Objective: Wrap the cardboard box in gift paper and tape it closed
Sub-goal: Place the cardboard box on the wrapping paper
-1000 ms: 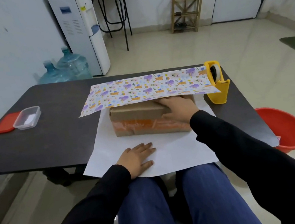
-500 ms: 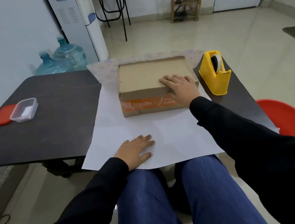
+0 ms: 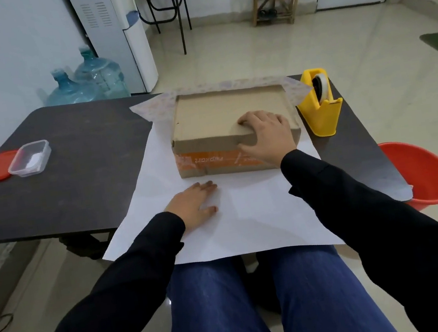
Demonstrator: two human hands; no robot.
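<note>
Sole entry for lettering: a line of pale print on the orange band (image 3: 211, 161) that runs along the near side face of the cardboard box (image 3: 205, 119), standing upside down to us, with a slanted pale stroke just to its right. We make out one short word there but cannot read its letters with any confidence, the print being small and blurred. The right hand (image 3: 266, 133) rests on the box's near right corner with its thumb over the band, so we cannot tell whether print lies beneath it.
</note>
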